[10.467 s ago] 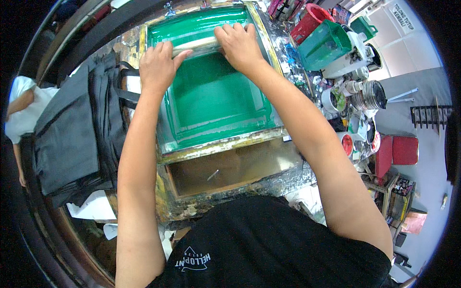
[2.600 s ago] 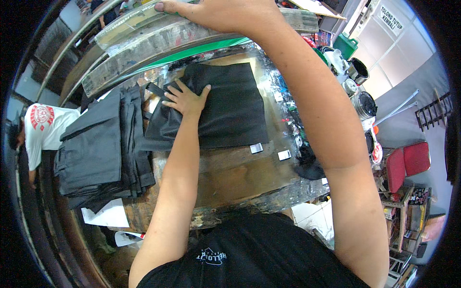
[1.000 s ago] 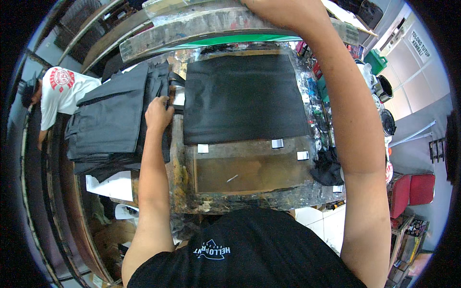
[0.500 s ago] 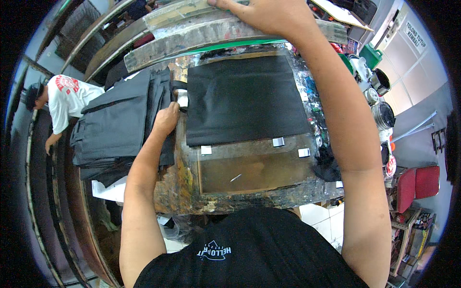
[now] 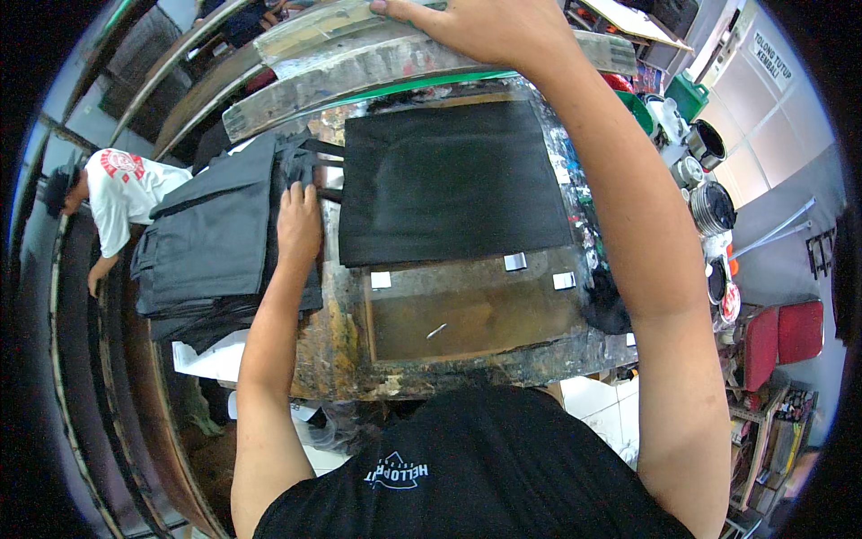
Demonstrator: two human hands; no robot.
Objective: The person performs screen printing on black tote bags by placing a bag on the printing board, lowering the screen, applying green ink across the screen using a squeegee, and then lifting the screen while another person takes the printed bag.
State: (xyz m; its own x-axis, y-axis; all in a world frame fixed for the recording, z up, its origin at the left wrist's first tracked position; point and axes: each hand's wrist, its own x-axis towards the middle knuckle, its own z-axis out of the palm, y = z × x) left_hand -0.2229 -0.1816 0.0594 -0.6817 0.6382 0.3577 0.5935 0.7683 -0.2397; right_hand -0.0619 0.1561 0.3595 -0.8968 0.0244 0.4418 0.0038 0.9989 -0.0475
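A black fabric bag [image 5: 449,189] lies flat on the paint-stained table [image 5: 332,359], its strap reaching left toward a thick stack of black bags [image 5: 215,225]. My left hand [image 5: 300,216] rests at the stack's right edge by the strap, fingers laid out and slightly apart. At the top of the view, my right hand [image 5: 498,31] is on a raised wooden screen frame [image 5: 359,76], its thumb stretched along the upper edge. The other fingers are cut off or hidden there.
Small white tabs [image 5: 514,262] sit along the bag's near edge, above a brownish board [image 5: 485,314]. Paint cans [image 5: 711,208] and a green container [image 5: 687,97] line the right side. A person in a white shirt [image 5: 130,189] bends at the left.
My left hand has moved left from the strap onto the stack's edge, and its fingers have loosened and stretched out. My right hand remains on the frame.
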